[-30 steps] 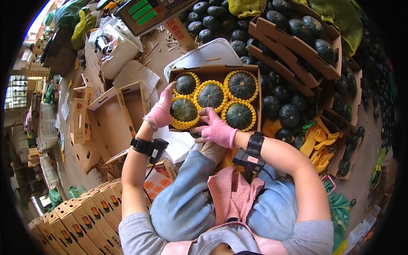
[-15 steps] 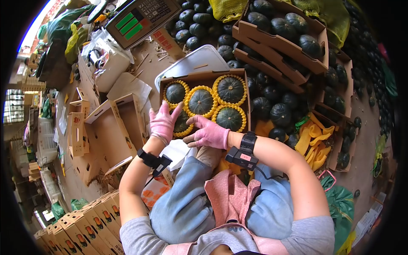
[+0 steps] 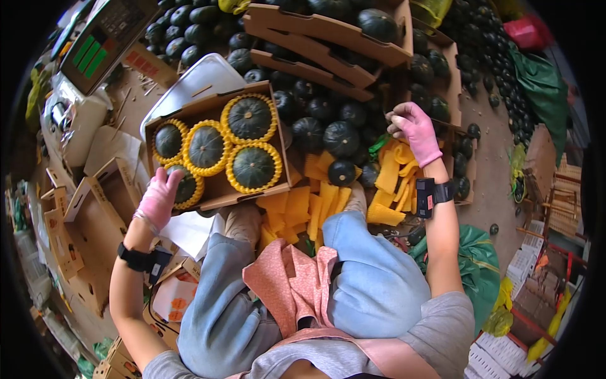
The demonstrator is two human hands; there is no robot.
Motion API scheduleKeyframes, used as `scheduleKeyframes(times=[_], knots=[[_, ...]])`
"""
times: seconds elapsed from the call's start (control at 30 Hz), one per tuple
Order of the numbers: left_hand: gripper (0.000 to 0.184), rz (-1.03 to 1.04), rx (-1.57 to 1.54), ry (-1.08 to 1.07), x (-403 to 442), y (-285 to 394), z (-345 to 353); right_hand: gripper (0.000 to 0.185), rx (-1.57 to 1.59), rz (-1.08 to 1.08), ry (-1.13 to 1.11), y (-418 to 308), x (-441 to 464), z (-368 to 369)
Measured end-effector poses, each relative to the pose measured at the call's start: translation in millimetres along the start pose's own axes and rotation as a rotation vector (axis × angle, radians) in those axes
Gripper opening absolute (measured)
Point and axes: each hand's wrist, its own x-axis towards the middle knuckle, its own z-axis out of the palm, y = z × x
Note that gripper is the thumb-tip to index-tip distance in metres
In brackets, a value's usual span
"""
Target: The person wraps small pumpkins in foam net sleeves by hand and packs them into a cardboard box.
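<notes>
A cardboard box (image 3: 282,136) holds several dark green squashes, each ringed by a yellow foam net (image 3: 278,165). At the box's lower left corner is my left hand (image 3: 158,199), in a pink glove, with fingers stretched beside the lower left squash (image 3: 184,187). Whether they press on the squash or on the box wall I cannot tell. Off to the right, my right hand (image 3: 413,131), gloved too, hangs above a heap of yellow foam nets (image 3: 398,174). Its fingers are loosely bent and slightly apart, with nothing visible in them.
Loose squashes (image 3: 341,139) lie behind the box, below stacked cartons (image 3: 328,35) of squashes. A scale with a green display (image 3: 91,55) stands upper left. Open cartons (image 3: 98,218) lie at left, and a green sack (image 3: 473,259) is by my right knee.
My view has swung right, so the box sits further left. My right hand has left the squashes and moved right, over the foam nets. My left hand stays at the box.
</notes>
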Motion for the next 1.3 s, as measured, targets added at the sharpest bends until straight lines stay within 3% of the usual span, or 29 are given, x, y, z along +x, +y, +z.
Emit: scheduleKeyframes(times=[0.07,0.1,0.13,0.2,0.23,0.3,0.33,0.37,0.47,0.5,0.53,0.6,0.67,0.7,0.83,0.87,0.93,1.0,1.03,1.07,1.13,1.2,1.3], knots=[[0.075,-0.022,-0.095,-0.128,0,6,-21,0.011,-0.052,0.06,0.01,14,-12,-28],[0.075,-0.109,-0.176,-0.221,3,18,-40,0.011,-0.226,0.104,0.041,25,-15,-39],[0.061,-0.114,-0.151,-0.193,6,27,-52,0.01,-0.4,0.152,0.076,40,-18,-51],[0.045,-0.187,-0.128,-0.079,15,27,-35,0.018,-0.97,-0.029,0.051,65,-25,-64],[0.041,-0.162,-0.109,-0.094,15,25,-20,0.029,-1.157,0.222,-0.143,51,-32,-54],[0.038,-0.161,-0.056,0.032,14,26,17,0.045,-1.369,0.325,-0.499,57,-42,-32],[0.039,-0.248,-0.062,0.066,12,36,18,0.052,-1.479,0.283,-0.496,69,-52,-21],[0.037,-0.256,-0.058,0.12,9,37,23,0.057,-1.477,0.375,-0.491,48,-61,-7],[0.029,-0.014,-0.185,0.153,10,46,21,0.041,-1.509,0.272,-0.405,96,-61,-6],[0.024,0.113,-0.331,0.198,14,79,-1,0.032,-1.502,0.302,-0.419,97,-62,-6],[0.026,0.19,-0.195,0.202,18,91,1,0.027,-1.487,0.274,-0.449,91,-64,-6],[0.031,0.249,0.223,-0.111,36,100,-1,0.024,-1.478,0.189,-0.411,107,-63,-10],[0.021,0.278,0.109,0.138,36,103,21,0.021,-1.443,0.188,-0.384,92,-70,-11],[0.023,0.256,0.091,0.162,39,105,25,0.02,-1.429,0.16,-0.346,84,-74,-10],[0.027,0.096,0.155,0.241,48,119,23,0.017,-0.877,0.316,-0.623,27,-77,-3],[0.034,0.116,0.11,0.296,51,135,2,0.014,-0.75,0.174,-0.671,11,-75,2],[0.045,0.164,-0.279,0.246,53,167,-42,0.013,-0.579,-0.154,-0.736,7,-58,28],[0.048,0.272,-0.826,0.192,60,187,-56,0.022,-0.482,-0.375,-0.621,-34,-60,68],[0.045,0.216,-1.044,0.041,65,179,-39,0.021,-0.44,-0.435,-0.534,-41,-60,91],[0.044,0.152,-1.294,0.051,60,197,-52,0.022,-0.274,-0.466,-0.487,-42,-63,113],[0.042,0.092,-1.311,0.287,67,195,-42,0.016,-0.175,-0.517,-0.509,-53,-61,137],[0.044,0.022,-1.326,0.38,61,188,-47,0.013,0.113,-0.35,-0.535,-54,-59,149],[0.04,0.089,-1.341,0.437,57,168,-37,0.016,0.227,-0.282,-0.594,-54,-50,152]])
